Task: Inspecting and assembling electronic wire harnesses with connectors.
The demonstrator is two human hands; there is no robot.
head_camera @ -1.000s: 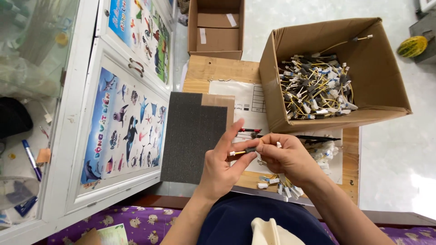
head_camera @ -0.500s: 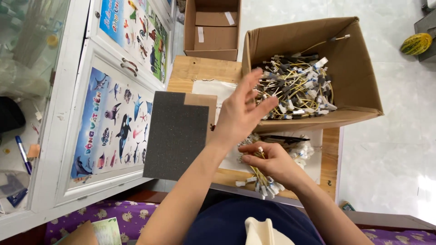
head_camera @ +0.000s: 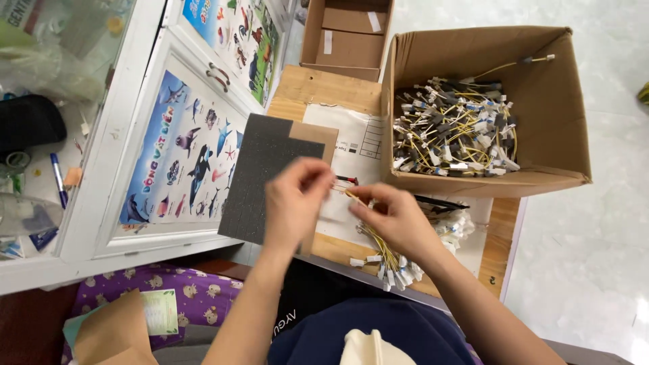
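Gripping a bundle of thin yellow wires in the right hand, the person lets the white-tagged ends hang toward the lap while the fingers stay curled around the upper part, apparently so that one strand can be worked free without the rest scattering; the left hand meets it from the other side, thumb and fingertips pinched together on what looks like the tip of a single wire, though motion blur hides exactly how much is caught between them. Both hands hover just above a low wooden table, over a printed white sheet that covers its middle. One dark grey foam pad lies on the table's left side, partly under the left hand, backed by one tan card, near enough to serve as a work surface. Two cardboard boxes are in view: the large open one at the right, beside the table, holds a heap of finished-looking wires with white and dark ends, too many and too tangled to count, and a smaller one sits beyond the table's far edge, nothing showing inside it but its flaps. A further loose pile of tagged pieces in clear wrap lies just right of the right hand. Left of the table stands a white cabinet with two sea-animal posters on its doors
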